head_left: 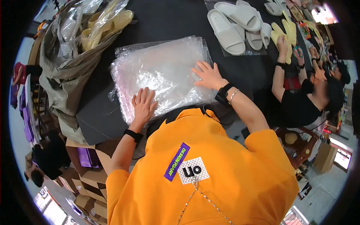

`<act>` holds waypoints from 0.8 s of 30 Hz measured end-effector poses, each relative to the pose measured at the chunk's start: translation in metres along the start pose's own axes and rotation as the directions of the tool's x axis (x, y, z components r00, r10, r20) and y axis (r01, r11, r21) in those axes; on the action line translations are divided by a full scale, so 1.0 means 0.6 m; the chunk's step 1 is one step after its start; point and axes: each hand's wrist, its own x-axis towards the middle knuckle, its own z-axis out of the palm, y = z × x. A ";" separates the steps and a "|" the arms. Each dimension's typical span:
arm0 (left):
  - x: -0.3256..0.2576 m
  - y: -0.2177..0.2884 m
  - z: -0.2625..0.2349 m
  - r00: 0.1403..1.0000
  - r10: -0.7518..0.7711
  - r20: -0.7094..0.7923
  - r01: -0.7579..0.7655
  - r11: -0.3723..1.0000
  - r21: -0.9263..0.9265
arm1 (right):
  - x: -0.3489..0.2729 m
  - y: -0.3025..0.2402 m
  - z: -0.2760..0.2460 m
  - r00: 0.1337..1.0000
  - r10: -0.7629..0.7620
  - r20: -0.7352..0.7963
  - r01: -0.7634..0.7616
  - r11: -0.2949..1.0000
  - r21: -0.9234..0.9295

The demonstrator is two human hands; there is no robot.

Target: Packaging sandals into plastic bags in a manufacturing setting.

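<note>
Plastic bags, a clear stack (161, 75) of them, lie flat on the black counter (168, 18), and I take that stack as my landmark for everything else. Left of the stack slumps a grey-green sack (63, 80), with bagged yellow slippers (107, 22) spilling from its mouth. Beyond the stack's far right corner, pale grey slippers (234, 26) rest on another clear sheet. Further right of the stack a co-worker in black (303, 101) handles a yellow pair (283, 33); those hands are not mine.

My left hand (143, 104) lies on the stack's near edge, fingers spread and flat, gripping nothing. My right hand (208, 75) presses the stack's right edge, also flat and splayed, closed on nothing.

To do this step well, I judge the left palm should pin the pile so that it cannot slide on the slick counter, while the right fingertips work the top sheet only. Thin film clings, so a light rubbing pinch at the right corner ought to part one bag from the rest; pressing hard would likely drag several together and skew the pile.
</note>
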 end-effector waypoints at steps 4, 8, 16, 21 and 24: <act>0.003 0.008 -0.006 0.999 0.044 -0.005 -0.044 0.998 0.035 | 0.000 -0.008 -0.004 1.000 0.026 0.018 -0.024 0.995 -0.093; 0.004 0.018 -0.028 0.969 0.229 0.090 -0.224 0.972 -0.069 | -0.010 -0.014 0.018 0.999 -0.026 0.026 0.026 1.000 0.000; 0.003 -0.024 -0.007 0.907 0.392 0.155 -0.395 0.918 -0.013 | -0.097 -0.069 0.046 0.993 0.081 0.085 -0.099 0.964 0.245; -0.025 -0.025 -0.020 0.927 0.347 0.143 -0.350 0.937 -0.006 | -0.094 -0.072 0.052 0.992 0.084 0.094 -0.099 0.982 0.161; -0.055 -0.043 -0.003 0.911 0.354 0.211 -0.371 0.928 0.045 | -0.089 -0.071 0.048 0.989 0.059 0.136 -0.078 0.987 0.139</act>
